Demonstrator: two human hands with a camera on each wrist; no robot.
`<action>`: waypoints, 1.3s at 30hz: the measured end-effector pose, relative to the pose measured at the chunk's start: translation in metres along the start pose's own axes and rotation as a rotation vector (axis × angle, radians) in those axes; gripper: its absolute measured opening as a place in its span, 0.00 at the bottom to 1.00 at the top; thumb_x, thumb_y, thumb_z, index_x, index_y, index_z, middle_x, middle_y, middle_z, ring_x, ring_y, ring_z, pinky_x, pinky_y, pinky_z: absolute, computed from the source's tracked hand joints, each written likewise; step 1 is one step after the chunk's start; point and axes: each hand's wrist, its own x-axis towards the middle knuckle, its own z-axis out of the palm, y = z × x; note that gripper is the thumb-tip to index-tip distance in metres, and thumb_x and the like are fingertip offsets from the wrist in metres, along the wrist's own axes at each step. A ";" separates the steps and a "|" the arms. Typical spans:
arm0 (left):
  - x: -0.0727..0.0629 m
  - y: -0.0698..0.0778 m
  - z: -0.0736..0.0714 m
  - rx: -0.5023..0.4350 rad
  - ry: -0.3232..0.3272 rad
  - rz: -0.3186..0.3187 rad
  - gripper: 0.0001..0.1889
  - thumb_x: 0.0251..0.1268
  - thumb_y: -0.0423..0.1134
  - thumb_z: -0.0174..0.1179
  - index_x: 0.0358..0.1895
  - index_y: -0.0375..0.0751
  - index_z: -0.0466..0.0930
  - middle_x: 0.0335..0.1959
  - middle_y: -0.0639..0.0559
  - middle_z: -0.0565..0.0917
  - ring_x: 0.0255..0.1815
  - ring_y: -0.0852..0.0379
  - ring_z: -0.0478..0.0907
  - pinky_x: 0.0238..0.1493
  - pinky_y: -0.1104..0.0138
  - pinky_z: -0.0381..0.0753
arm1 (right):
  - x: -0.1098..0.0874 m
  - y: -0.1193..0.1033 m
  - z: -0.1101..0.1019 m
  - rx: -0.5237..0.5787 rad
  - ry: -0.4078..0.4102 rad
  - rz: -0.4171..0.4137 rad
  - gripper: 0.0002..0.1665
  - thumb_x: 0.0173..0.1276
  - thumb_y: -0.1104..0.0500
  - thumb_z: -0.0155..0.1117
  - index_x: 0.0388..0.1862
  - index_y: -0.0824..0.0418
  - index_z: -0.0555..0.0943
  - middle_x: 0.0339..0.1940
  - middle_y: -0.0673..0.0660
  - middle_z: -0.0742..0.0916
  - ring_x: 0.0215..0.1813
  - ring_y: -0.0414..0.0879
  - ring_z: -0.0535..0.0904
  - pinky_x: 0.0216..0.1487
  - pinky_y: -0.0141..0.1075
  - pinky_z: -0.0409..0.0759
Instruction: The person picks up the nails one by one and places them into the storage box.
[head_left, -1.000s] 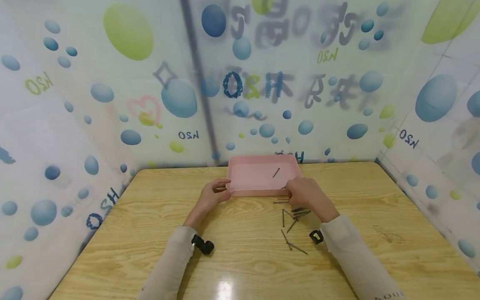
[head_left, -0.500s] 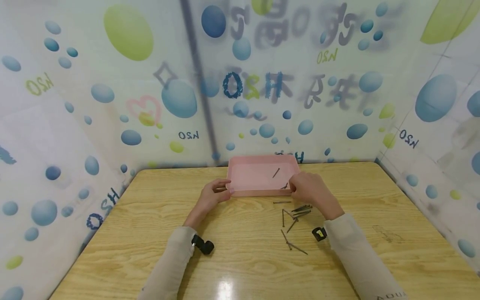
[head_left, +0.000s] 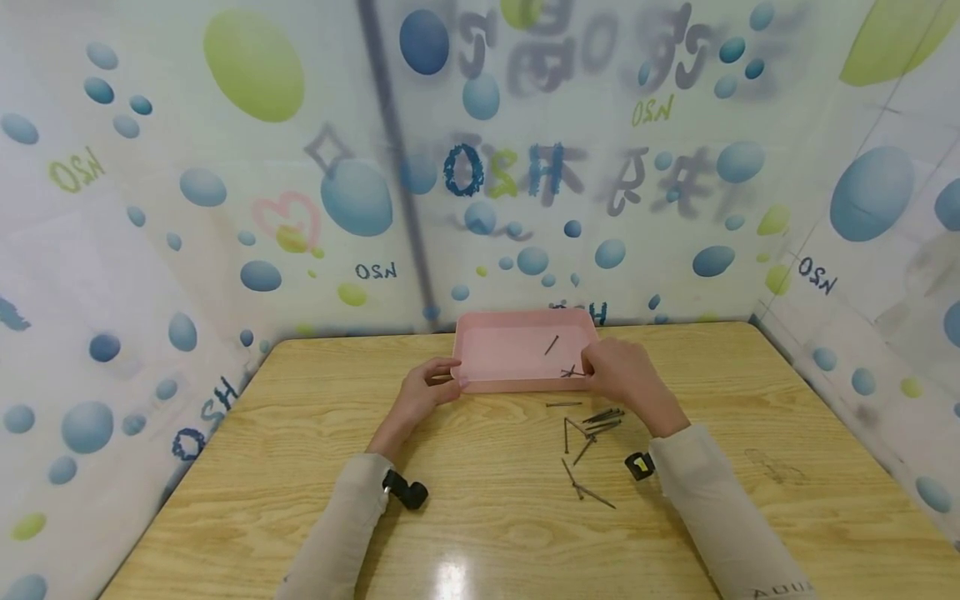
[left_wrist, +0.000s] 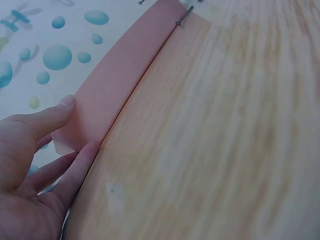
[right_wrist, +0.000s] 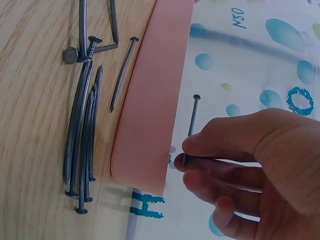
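A shallow pink tray (head_left: 517, 386) stands at the back of the table. My left hand (head_left: 426, 390) holds its front left corner; in the left wrist view the thumb and fingers (left_wrist: 82, 165) bend about that corner. Over the tray's right end, my right hand (head_left: 626, 375) pinches a nail (right_wrist: 193, 117) between thumb and forefinger, its head pointing away from the fingertips. Inside the tray lie a nail (head_left: 552, 344) towards the back and at least one more near the front right. In front of the tray a loose group of nails (head_left: 602, 417) lies on the wood.
One nail (head_left: 564, 404) lies close along the tray's front wall. Nearer the front, a few more nails (head_left: 577, 483) lie crossed on the table (head_left: 487, 517). A patterned sheet (head_left: 517, 250) hangs right behind the tray.
My right hand has lifted a nail from the table beside the tray's front wall and brought it over the tray's right end. The left hand stays at the corner.
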 end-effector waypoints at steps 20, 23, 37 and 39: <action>0.001 -0.005 -0.002 0.033 0.011 0.007 0.26 0.71 0.37 0.67 0.70 0.39 0.76 0.67 0.35 0.79 0.66 0.38 0.80 0.55 0.60 0.88 | 0.002 0.002 0.000 -0.011 0.054 0.010 0.22 0.68 0.65 0.65 0.15 0.53 0.74 0.12 0.47 0.68 0.18 0.41 0.60 0.22 0.34 0.57; 0.001 -0.005 -0.002 0.032 0.009 0.005 0.27 0.71 0.38 0.68 0.70 0.39 0.76 0.68 0.35 0.78 0.66 0.38 0.80 0.56 0.59 0.88 | 0.002 0.002 0.001 -0.012 0.069 0.012 0.23 0.68 0.65 0.65 0.13 0.53 0.72 0.11 0.46 0.64 0.18 0.41 0.57 0.22 0.34 0.55; 0.001 -0.003 -0.002 0.030 0.018 -0.005 0.26 0.71 0.38 0.67 0.70 0.42 0.77 0.67 0.38 0.79 0.63 0.42 0.82 0.53 0.62 0.88 | 0.005 0.004 0.004 -0.013 0.106 0.061 0.24 0.62 0.71 0.58 0.12 0.52 0.64 0.13 0.46 0.60 0.20 0.41 0.53 0.21 0.34 0.49; 0.001 -0.003 -0.002 0.028 0.017 -0.004 0.25 0.71 0.38 0.68 0.70 0.42 0.77 0.67 0.38 0.79 0.63 0.43 0.82 0.53 0.62 0.88 | 0.005 0.004 0.005 -0.014 0.118 0.066 0.25 0.62 0.71 0.58 0.12 0.51 0.63 0.13 0.46 0.59 0.20 0.41 0.52 0.21 0.34 0.49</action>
